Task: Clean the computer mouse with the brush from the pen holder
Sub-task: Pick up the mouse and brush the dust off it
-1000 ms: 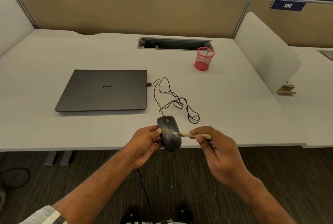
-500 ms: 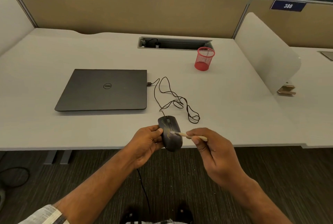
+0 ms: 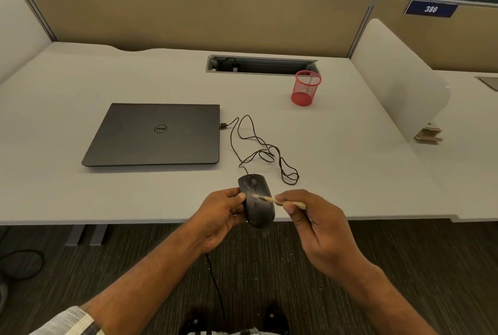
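A black wired computer mouse (image 3: 257,206) with pale dusty specks on its top is held just above the desk's front edge. My left hand (image 3: 221,216) grips its left side, thumb on the shell. My right hand (image 3: 320,229) pinches a small brush with a light wooden handle (image 3: 280,202). The bristle tip touches the middle of the mouse's top. The red mesh pen holder (image 3: 306,88) stands upright at the back right of the desk; nothing shows inside it.
A shut dark laptop (image 3: 156,135) lies on the grey desk (image 3: 350,162) to the left. The mouse cable (image 3: 258,146) loops between laptop and mouse. A cable tray slot (image 3: 261,65) sits at the back. A white divider panel (image 3: 398,76) stands on the right.
The brush tip has slid a little to the left and up across the mouse's top. My right hand shifted slightly with it. The left hand and mouse have barely moved.
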Action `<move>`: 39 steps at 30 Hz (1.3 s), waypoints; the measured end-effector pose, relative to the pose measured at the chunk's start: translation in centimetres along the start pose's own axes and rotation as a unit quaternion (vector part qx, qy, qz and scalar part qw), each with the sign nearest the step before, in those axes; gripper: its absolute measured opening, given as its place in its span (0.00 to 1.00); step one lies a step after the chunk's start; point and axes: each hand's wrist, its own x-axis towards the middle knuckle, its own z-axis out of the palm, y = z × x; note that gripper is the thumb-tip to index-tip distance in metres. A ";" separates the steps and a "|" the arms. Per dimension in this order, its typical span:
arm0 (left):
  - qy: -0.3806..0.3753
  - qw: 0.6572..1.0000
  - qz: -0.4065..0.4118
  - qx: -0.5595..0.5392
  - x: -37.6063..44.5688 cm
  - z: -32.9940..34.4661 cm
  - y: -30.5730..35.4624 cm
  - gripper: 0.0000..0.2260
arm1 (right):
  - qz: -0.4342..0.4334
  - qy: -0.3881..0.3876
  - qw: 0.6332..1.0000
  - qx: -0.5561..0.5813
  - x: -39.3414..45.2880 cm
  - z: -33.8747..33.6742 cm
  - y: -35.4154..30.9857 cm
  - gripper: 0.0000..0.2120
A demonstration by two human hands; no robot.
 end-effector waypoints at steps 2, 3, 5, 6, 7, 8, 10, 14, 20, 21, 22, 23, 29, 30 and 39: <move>-0.003 1.000 -0.001 -0.001 0.0 0.1 0.0 0.10 | 0.009 -0.016 1.000 -0.012 0.0 0.3 0.1 0.12; -0.008 1.000 -0.001 -0.004 0.0 0.1 0.0 0.10 | 0.015 -0.029 0.999 -0.011 -0.2 0.4 0.1 0.12; -0.018 1.000 -0.003 -0.009 -0.1 0.0 0.1 0.11 | 0.018 -0.055 0.998 -0.005 -0.6 0.6 0.0 0.12; -0.019 1.000 -0.004 -0.012 -0.1 0.0 0.1 0.12 | 0.016 -0.066 0.998 -0.003 -0.7 0.6 0.0 0.13; -0.019 1.000 -0.004 -0.014 -0.1 0.0 0.0 0.12 | 0.013 -0.074 0.997 -0.002 -0.8 0.5 -0.1 0.14; -0.018 1.000 -0.003 -0.016 -0.1 0.0 0.0 0.12 | 0.011 -0.078 0.997 -0.001 -0.9 0.5 -0.2 0.15; -0.019 1.000 -0.001 -0.021 -0.1 -0.1 0.0 0.12 | 0.007 -0.070 0.997 0.011 -0.8 0.3 -0.3 0.17; -0.012 1.000 -0.002 -0.015 -0.1 0.0 0.0 0.11 | 0.012 -0.038 0.999 0.004 -0.3 0.2 -0.4 0.18; -0.014 1.000 -0.004 -0.019 0.0 0.1 0.0 0.12 | 0.010 -0.091 0.996 -0.019 -0.8 0.6 -0.4 0.13; -0.014 1.000 -0.003 -0.020 0.0 0.1 0.1 0.12 | 0.009 -0.099 0.995 -0.019 -1.0 0.5 -0.4 0.14; -0.014 1.000 -0.003 -0.021 0.0 0.0 0.1 0.13 | 0.009 -0.100 0.995 -0.018 -1.1 0.4 -0.3 0.14; -0.014 1.000 -0.003 -0.021 0.0 0.0 0.2 0.13 | 0.010 -0.091 0.996 -0.011 -1.2 0.2 -0.2 0.13; -0.006 1.000 -0.003 -0.012 0.0 -0.1 0.2 0.11 | 0.004 -0.005 1.000 0.005 -0.8 -0.4 0.0 0.12; -0.010 1.000 -0.004 -0.013 0.0 0.0 0.1 0.11 | 0.006 -0.012 1.000 -0.001 -0.8 -0.3 0.1 0.12; -0.019 1.000 -0.002 -0.020 -0.1 -0.2 0.2 0.11 | 0.004 -0.065 0.998 0.015 -1.7 0.0 0.0 0.12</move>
